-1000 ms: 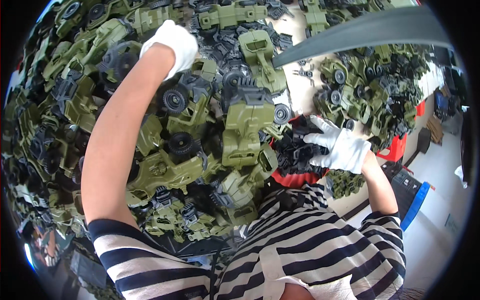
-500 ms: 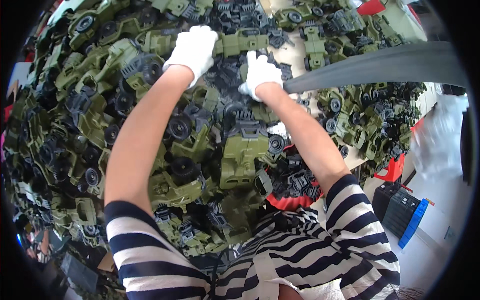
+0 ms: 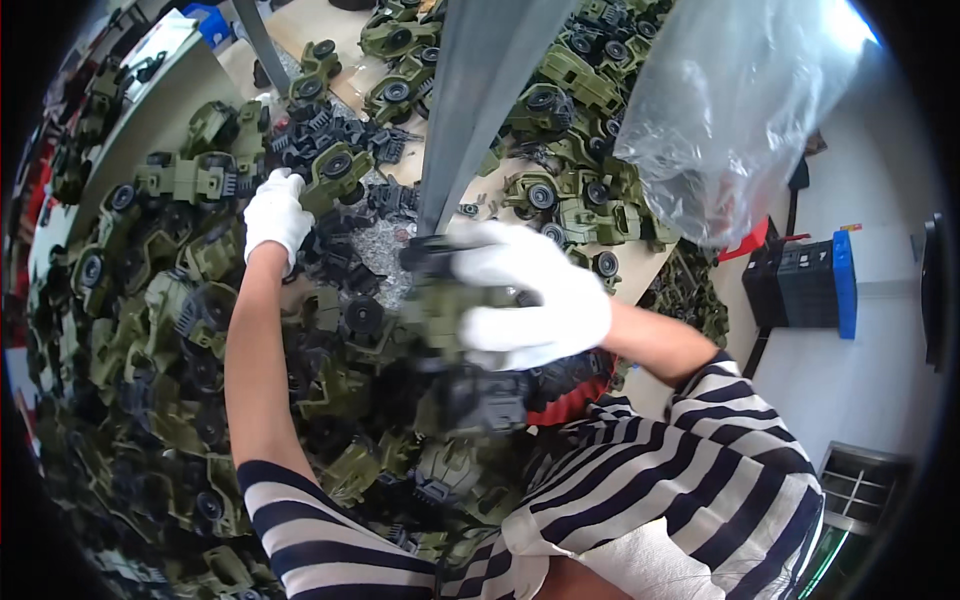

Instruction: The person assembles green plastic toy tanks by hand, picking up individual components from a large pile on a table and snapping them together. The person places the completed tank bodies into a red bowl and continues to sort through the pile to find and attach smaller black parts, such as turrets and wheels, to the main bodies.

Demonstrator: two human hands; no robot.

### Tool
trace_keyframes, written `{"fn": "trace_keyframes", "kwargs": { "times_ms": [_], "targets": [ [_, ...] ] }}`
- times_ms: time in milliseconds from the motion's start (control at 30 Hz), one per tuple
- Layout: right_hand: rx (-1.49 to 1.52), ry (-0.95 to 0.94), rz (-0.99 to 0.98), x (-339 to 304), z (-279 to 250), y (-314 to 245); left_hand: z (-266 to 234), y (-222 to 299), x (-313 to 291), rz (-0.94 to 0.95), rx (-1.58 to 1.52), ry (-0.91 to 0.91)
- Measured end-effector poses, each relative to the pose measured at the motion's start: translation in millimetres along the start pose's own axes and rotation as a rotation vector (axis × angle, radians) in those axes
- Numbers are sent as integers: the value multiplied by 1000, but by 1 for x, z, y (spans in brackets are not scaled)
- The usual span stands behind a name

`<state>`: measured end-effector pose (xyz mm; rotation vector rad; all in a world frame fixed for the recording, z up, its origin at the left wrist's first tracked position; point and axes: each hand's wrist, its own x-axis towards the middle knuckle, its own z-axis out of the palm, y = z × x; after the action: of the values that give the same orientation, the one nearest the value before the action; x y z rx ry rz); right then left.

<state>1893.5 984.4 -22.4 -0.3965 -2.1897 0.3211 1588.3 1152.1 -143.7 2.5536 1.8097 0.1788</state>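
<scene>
My right hand (image 3: 545, 300), in a white glove and smeared by motion, grips an olive-green toy truck (image 3: 428, 315) between fingers and thumb. The truck is blurred and hangs over the pile in front of me. Farther off to the left, my white-gloved left hand (image 3: 278, 215) is closed at the end of a tilted olive-green toy jeep (image 3: 335, 175) with a black wheel. Its fingertips are partly hidden. Black plastic parts (image 3: 335, 250) lie just right of the left hand. Beneath both arms spreads a deep heap of green toy vehicles (image 3: 200, 330).
A grey metal post (image 3: 475, 110) slants up between the hands and the right-hand vehicles. Clear plastic sheeting (image 3: 735, 110) hangs at the right. Stacked black crates (image 3: 795, 285) with a blue one (image 3: 846, 285) stand beyond. A red container (image 3: 575, 400) is near my waist.
My view has turned rightward. My right hand has come back toward me from the far parts and now holds a toy truck. The left hand has shifted from the earlier green body to the jeep.
</scene>
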Motion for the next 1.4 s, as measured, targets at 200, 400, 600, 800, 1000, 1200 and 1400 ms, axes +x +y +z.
{"fn": "trace_keyframes", "kwargs": {
  "times_ms": [200, 400, 600, 800, 1000, 1200, 1400],
  "targets": [
    [-538, -297, 455, -15, -80, 20, -35, -41, -18, -164, -486, -68],
    [-163, -146, 1052, 1, -47, 96, -97, -9, -34, -311, -1281, -202],
    [658, -22, 913, 89, 23, 147, -127, 59, -8, -200, -1197, -243],
    [-27, 150, 950, 47, -64, 216, -119, 40, -13, -250, -1069, -221],
    [-977, -31, 699, -1, -106, 230, -30, -13, -28, -117, -239, -567],
    [-165, -982, 751, 36, 60, 187, -9, 17, -25, 80, 112, -652],
    [-450, -1149, 545, 0, 138, 209, 34, 14, -30, 35, -101, -557]
  ]
}}
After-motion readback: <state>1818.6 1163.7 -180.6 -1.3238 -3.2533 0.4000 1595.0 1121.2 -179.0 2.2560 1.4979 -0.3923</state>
